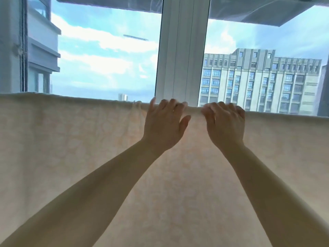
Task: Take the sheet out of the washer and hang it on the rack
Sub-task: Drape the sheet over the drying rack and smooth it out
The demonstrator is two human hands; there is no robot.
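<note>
A pale cream sheet [74, 143] with a faint flower pattern hangs in front of me, draped over a rack bar that the cloth hides. Its top fold runs straight across the view. My left hand [164, 125] rests flat on the sheet at the fold, fingers spread and hooked over the top edge. My right hand [225, 122] is beside it, fingers curled over the same fold, pressing the cloth. A small pucker of cloth shows just left of my left hand.
Behind the sheet stands a large window with a white central frame post [181, 50]. Sky, clouds and a tall grey building [258, 82] show through the glass. A building corner [42, 43] is at the left.
</note>
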